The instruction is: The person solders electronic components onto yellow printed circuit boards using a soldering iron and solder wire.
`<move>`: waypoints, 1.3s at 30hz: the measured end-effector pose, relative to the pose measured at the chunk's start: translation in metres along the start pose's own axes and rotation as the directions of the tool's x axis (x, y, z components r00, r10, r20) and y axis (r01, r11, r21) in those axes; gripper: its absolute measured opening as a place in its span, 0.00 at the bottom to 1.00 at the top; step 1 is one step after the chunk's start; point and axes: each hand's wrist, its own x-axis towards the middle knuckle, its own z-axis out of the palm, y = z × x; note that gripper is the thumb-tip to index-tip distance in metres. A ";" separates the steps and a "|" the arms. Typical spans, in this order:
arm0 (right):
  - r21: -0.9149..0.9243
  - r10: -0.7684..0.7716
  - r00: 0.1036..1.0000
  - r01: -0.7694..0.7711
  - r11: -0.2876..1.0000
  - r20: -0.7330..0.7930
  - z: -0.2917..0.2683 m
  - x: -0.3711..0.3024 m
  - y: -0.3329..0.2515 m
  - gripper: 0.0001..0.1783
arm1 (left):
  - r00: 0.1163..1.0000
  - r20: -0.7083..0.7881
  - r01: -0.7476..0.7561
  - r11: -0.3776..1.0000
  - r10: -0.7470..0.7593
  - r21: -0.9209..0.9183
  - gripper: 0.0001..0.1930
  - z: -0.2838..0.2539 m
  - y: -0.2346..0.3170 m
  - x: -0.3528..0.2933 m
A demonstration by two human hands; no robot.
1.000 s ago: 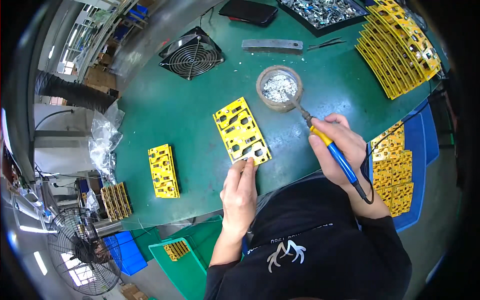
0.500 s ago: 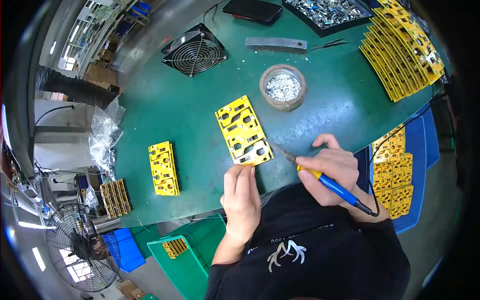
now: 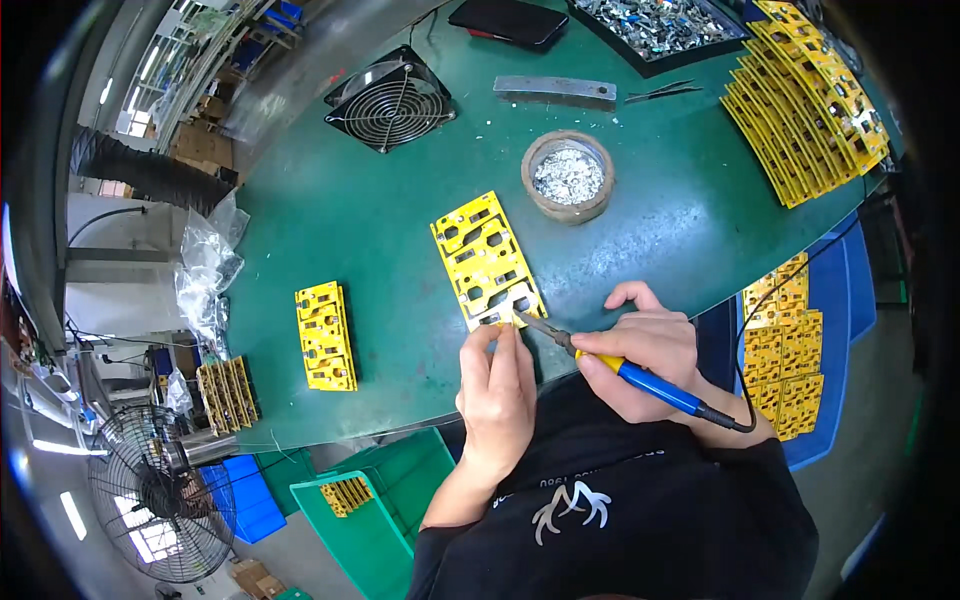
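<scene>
A yellow circuit board panel (image 3: 487,255) with dark cut-outs lies on the green bench in front of me. My left hand (image 3: 497,400) pinches its near edge, fingertips together; whether they also hold some small part is hidden. In my right hand (image 3: 645,355) is a soldering iron (image 3: 660,386) with a blue and yellow handle, gripped like a pen. Its tip meets the panel's near end, just beside my left fingertips. Beyond my right hand stands a round brown pot (image 3: 569,178) filled with silvery bits.
Yellow panels (image 3: 326,337) lie stacked at left; a larger stack (image 3: 800,110) leans far right. A square fan (image 3: 390,103), metal bar (image 3: 555,89), tweezers (image 3: 664,92) and black parts tray (image 3: 655,35) sit at the back. The iron's cord passes a blue bin (image 3: 825,370) of panels.
The iron's tip has moved left and slightly down, from the panel's right edge onto its near end. My left hand has shifted a little right along the near edge.
</scene>
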 end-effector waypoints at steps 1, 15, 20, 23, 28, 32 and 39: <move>0.000 0.000 1.000 0.000 1.000 0.000 0.000 0.000 0.000 0.12 | 0.999 -0.013 -0.034 0.999 0.034 0.001 0.11 0.000 0.000 0.000; 0.022 0.014 1.000 -0.013 1.000 -0.011 0.007 -0.003 0.001 0.11 | 0.999 0.043 -0.007 1.000 0.006 0.023 0.15 -0.007 -0.003 0.001; 0.012 -0.005 1.000 0.005 1.000 -0.013 0.008 -0.003 0.000 0.11 | 0.993 0.117 -0.024 0.996 0.014 0.082 0.17 -0.010 -0.014 0.004; -0.006 -0.024 1.000 0.024 1.000 -0.008 0.007 -0.005 -0.004 0.11 | 0.989 0.130 -0.091 0.989 0.075 0.121 0.17 -0.012 -0.022 0.002; -0.016 -0.044 0.999 0.043 0.999 -0.025 0.010 -0.007 -0.006 0.11 | 0.953 0.292 -0.087 0.996 0.074 0.030 0.30 -0.023 -0.020 0.007; -0.017 -0.062 0.997 0.062 0.998 -0.048 0.010 -0.008 -0.004 0.11 | 0.945 0.321 -0.071 0.997 0.058 0.030 0.30 -0.025 -0.021 0.007; -0.072 -0.057 0.991 0.049 0.996 -0.117 -0.007 -0.001 -0.002 0.10 | 0.947 0.316 -0.070 0.997 0.059 0.025 0.28 -0.024 -0.018 0.009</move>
